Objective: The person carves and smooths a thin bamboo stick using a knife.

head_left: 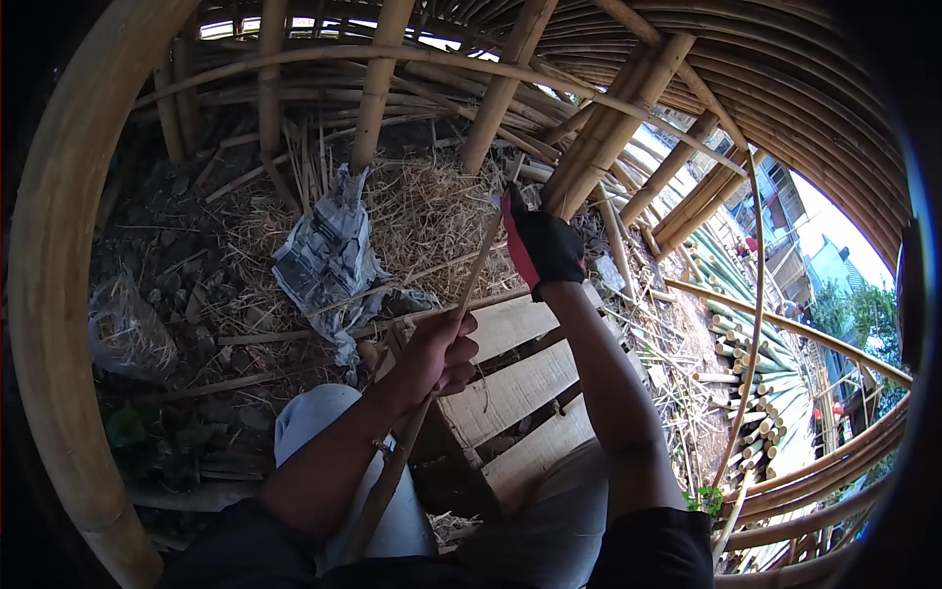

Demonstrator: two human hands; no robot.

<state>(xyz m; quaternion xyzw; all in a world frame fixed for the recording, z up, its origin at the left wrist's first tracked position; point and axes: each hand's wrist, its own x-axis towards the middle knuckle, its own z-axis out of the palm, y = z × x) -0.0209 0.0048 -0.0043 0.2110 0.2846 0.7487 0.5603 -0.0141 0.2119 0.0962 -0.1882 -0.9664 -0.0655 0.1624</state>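
The bamboo frame (59, 255) is up all around, so that much looks done. Slatted wooden crate (510, 398) sits by the knees. The long bamboo strip (390, 481) slants up past it, not fixed to anything I can see, so I'd guess work on it is only partway. Left hand (437, 358) is curled snugly round the strip; gloved right hand (543, 245) is up by its far end, can't tell if it's gripping.

I can't make out how my black-and-red-gloved right hand (548, 245) grips; the long brown bamboo strip (387, 491) loses its lower end against my dark clothing (653, 545).
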